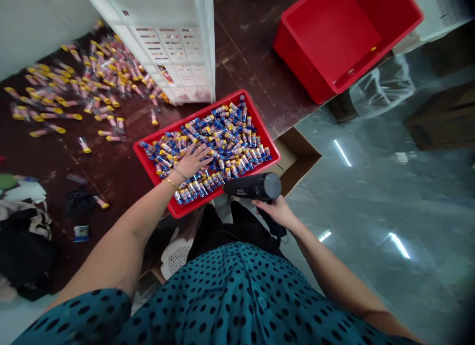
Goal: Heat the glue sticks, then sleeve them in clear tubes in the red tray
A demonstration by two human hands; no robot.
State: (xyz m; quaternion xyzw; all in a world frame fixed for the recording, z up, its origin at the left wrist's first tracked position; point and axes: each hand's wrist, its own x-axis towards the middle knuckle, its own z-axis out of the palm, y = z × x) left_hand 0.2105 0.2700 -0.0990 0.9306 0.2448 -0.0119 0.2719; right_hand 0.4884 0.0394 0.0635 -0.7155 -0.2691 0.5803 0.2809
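Red tray (261, 126), centre frame: seemingly sleeved tubes (226, 132) are filling it. My left hand (192, 162) is lying spread over them; my right hand (278, 211), apart, is gripping a black blower (252, 185). Loose tubes (106, 73), upper left: apparently unsleeved.

Place: a workshop, of the packing or assembly kind. Before you, one long dark worktable (245, 48), its surface scuffed. On it, to your left, loose yellow-capped tubes (106, 73) in quantity, heaped and strewn. One white slatted crate (163, 8). Directly before you, one red plastic tray (180, 211), filled with small blue-and-yellow tubes (226, 132). At your right, one dark blower-shaped tool (248, 185); beyond it, one open cardboard box (306, 154) and one deep red bin (334, 38). Floor (352, 211): glossy grey-green, mirroring strip lights.
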